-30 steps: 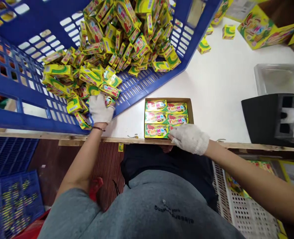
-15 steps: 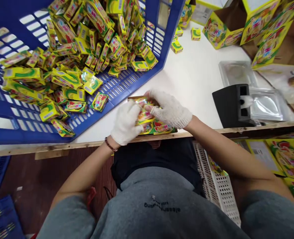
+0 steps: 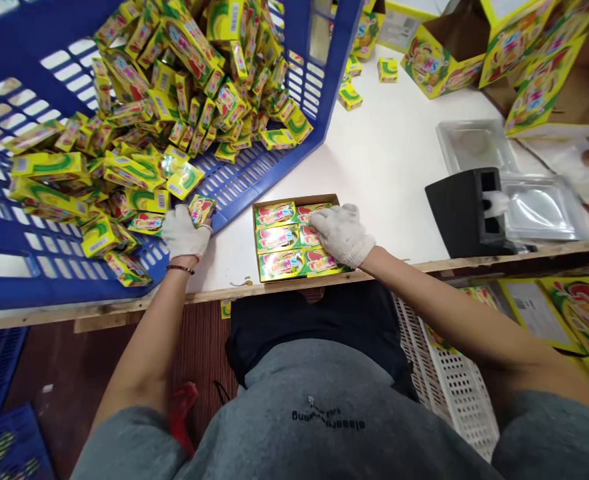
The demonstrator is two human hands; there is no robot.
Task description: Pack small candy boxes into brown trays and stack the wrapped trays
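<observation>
My left hand (image 3: 185, 232), in a white knitted glove, is at the near rim of the blue basket. Its thumb and fingers close around a small yellow-green candy box (image 3: 202, 208). To the right, an open-topped carton (image 3: 256, 250) lies flat at the table's front edge. Rows of candy boxes (image 3: 278, 238), printed faces up, fill it. Spread over the carton's right side, my gloved right hand (image 3: 343, 235) rests its fingers on the boxes there and partly hides them.
A blue slatted basket (image 3: 269, 190) heaped with candy boxes takes up the left. A black tape dispenser (image 3: 462, 212) and clear plastic trays (image 3: 539, 207) stand right. Larger open cartons (image 3: 444, 63) and loose candy boxes (image 3: 349, 97) lie at the back. Below right is a white crate (image 3: 457, 387).
My left hand has left the carton and moved left to a candy box at the basket's rim. My right hand has shifted slightly right and flattened, uncovering the carton's boxes.
</observation>
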